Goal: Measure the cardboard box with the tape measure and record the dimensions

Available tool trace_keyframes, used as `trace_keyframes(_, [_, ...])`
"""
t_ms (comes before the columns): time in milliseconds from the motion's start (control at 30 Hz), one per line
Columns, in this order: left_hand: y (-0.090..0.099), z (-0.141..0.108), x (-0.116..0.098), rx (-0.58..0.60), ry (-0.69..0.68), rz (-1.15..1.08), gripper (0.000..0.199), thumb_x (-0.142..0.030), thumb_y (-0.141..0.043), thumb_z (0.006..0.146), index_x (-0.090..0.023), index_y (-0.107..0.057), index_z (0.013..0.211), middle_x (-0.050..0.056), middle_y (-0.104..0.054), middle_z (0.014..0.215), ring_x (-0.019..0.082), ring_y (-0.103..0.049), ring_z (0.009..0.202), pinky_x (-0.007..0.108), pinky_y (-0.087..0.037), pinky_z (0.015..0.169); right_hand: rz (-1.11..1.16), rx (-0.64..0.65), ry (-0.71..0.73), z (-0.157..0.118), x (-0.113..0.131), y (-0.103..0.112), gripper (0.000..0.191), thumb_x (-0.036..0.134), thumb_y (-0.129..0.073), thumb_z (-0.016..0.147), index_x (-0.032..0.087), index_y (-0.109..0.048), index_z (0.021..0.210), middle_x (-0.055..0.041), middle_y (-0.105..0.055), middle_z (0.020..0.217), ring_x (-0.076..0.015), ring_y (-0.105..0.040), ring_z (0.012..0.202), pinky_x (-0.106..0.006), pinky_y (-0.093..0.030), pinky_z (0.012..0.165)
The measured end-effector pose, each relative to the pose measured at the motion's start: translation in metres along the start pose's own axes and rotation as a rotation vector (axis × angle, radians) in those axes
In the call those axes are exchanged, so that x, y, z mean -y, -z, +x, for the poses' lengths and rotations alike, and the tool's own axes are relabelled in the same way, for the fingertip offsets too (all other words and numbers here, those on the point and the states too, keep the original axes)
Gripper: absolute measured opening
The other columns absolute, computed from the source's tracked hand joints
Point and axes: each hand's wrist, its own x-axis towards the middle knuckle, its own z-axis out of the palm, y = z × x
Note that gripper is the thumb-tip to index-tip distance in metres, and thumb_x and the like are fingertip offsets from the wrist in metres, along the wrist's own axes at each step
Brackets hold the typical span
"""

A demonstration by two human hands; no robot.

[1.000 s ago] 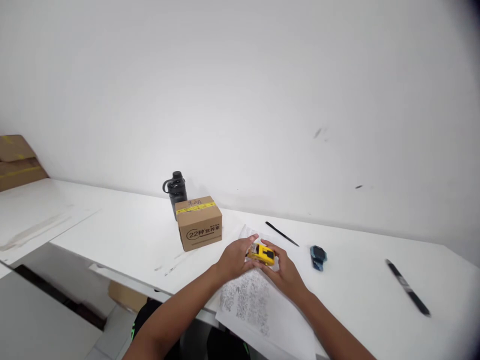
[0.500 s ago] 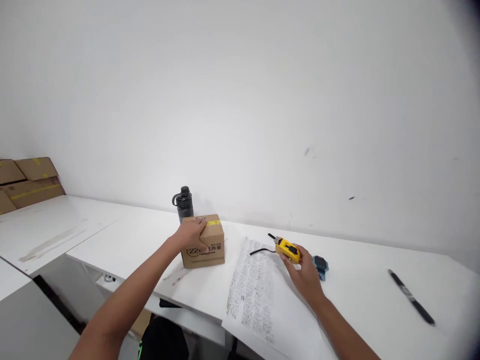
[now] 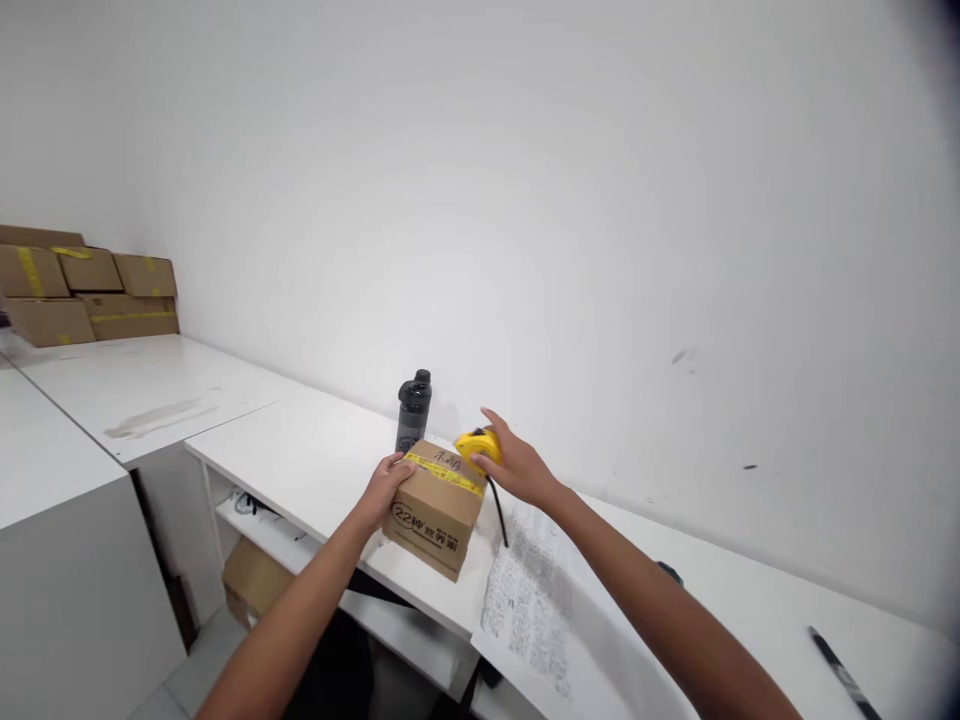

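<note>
A small cardboard box [image 3: 431, 520] with yellow tape and printed characters stands turned at an angle on the white table. My left hand [image 3: 386, 490] grips its upper left side, thumb on top. Just above the box's right top edge, my right hand [image 3: 514, 460] is closed around a yellow tape measure [image 3: 478, 447], whose black strap hangs down. Whether the tape measure touches the box I cannot tell. Behind the box stands a dark water bottle [image 3: 414, 410]. A sheet of paper covered in writing [image 3: 532, 590] lies to the right, partly under my right arm.
A black pen [image 3: 844, 675] lies at the right. A dark bluish object [image 3: 670, 573] is mostly hidden behind my right forearm. Several taped cartons [image 3: 90, 290] are stacked at the far left. A shelf [image 3: 277, 535] below the tabletop holds cables, with another carton [image 3: 255, 580] underneath.
My right hand has carried the tape measure leftward from above the paper to the box's top. The box has turned, and my left hand has shifted to its left side. The view has swung.
</note>
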Motion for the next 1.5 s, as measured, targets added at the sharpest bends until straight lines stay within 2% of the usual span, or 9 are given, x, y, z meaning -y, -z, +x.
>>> trace_keyframes(100, [-0.006,-0.002,0.013,-0.053,0.028,-0.202,0.077,-0.042,-0.074,0.071,-0.018,-0.037,0.134,0.014,-0.062,0.113,0.020,-0.065,0.082,0.034,-0.051,0.076,-0.108,0.201,0.119,0.042,0.034,-0.029,0.076,0.039,-0.054,0.087,0.023,-0.016,0.151,-0.0108,-0.060,0.127,-0.0252,-0.062,0.104,-0.035,-0.046,0.084])
trace_keyframes(233, [-0.004,-0.003,0.012,0.025,0.040,-0.180,0.072,-0.043,-0.076,0.068,-0.018,-0.042,0.127,0.010,-0.064,0.106,0.016,-0.064,0.077,0.029,-0.049,0.070,-0.287,0.298,0.243,0.071,0.061,-0.057,0.062,0.035,-0.049,0.089,0.022,-0.030,0.147,-0.0122,-0.059,0.125,-0.0256,-0.062,0.103,-0.032,-0.045,0.080])
trace_keyframes(333, [-0.003,-0.002,0.009,0.081,0.004,-0.184,0.071,-0.045,-0.074,0.070,-0.018,-0.043,0.129,0.009,-0.066,0.105,0.017,-0.065,0.079,0.029,-0.049,0.071,-0.422,0.342,0.259,0.082,0.072,-0.060,0.062,0.039,-0.048,0.089,0.024,-0.031,0.147,-0.0122,-0.063,0.116,-0.0260,-0.065,0.092,-0.031,-0.044,0.073])
trace_keyframes(467, [-0.007,-0.004,0.009,0.037,-0.081,-0.138,0.054,-0.045,-0.066,0.077,-0.016,-0.055,0.122,0.011,-0.067,0.111,0.022,-0.065,0.093,0.033,-0.049,0.081,-0.485,0.411,0.276,0.092,0.075,-0.051,0.074,0.047,-0.058,0.083,0.027,-0.029,0.149,-0.0101,-0.066,0.112,-0.0273,-0.065,0.093,-0.030,-0.044,0.071])
trace_keyframes(633, [-0.011,-0.001,0.015,-0.075,-0.125,-0.046,0.046,-0.040,-0.061,0.081,-0.014,-0.063,0.120,0.012,-0.063,0.126,0.027,-0.059,0.112,0.037,-0.044,0.096,-0.507,0.443,0.231,0.078,0.066,-0.036,0.073,0.045,-0.059,0.081,0.026,-0.032,0.147,-0.0089,-0.067,0.114,-0.0271,-0.065,0.094,-0.029,-0.043,0.069])
trace_keyframes(933, [-0.011,0.007,0.017,-0.062,-0.142,-0.037,0.051,-0.038,-0.060,0.082,-0.012,-0.061,0.126,0.013,-0.062,0.129,0.027,-0.059,0.115,0.037,-0.044,0.098,-0.567,0.401,0.092,-0.029,0.021,0.020,0.063,0.035,-0.055,0.084,0.027,-0.036,0.144,-0.0079,-0.067,0.103,-0.0192,-0.064,0.068,-0.027,-0.038,0.057])
trace_keyframes(1033, [-0.013,0.006,0.014,-0.048,-0.135,-0.029,0.050,-0.038,-0.060,0.083,-0.013,-0.061,0.126,0.011,-0.063,0.128,0.026,-0.059,0.114,0.036,-0.045,0.098,-0.497,0.388,0.036,-0.046,0.009,0.026,0.063,0.037,-0.052,0.085,0.028,-0.034,0.145,-0.0071,-0.067,0.107,-0.0193,-0.064,0.069,-0.027,-0.040,0.058])
trace_keyframes(1367, [-0.003,0.010,0.017,-0.078,-0.135,-0.059,0.048,-0.039,-0.059,0.082,-0.014,-0.063,0.122,0.010,-0.064,0.126,0.026,-0.059,0.114,0.035,-0.045,0.097,-0.212,0.357,-0.090,-0.001,0.015,0.032,0.080,0.044,-0.059,0.079,0.027,-0.025,0.149,-0.0021,-0.072,0.094,-0.0233,-0.066,0.078,-0.028,-0.043,0.064])
trace_keyframes(1500, [-0.004,0.008,0.019,-0.048,-0.141,-0.069,0.049,-0.042,-0.060,0.081,-0.014,-0.063,0.122,0.011,-0.064,0.125,0.027,-0.060,0.112,0.037,-0.045,0.096,-0.218,0.388,-0.035,0.025,0.023,0.012,0.079,0.047,-0.060,0.080,0.026,-0.027,0.149,-0.0033,-0.072,0.098,-0.0242,-0.066,0.084,-0.029,-0.044,0.068])
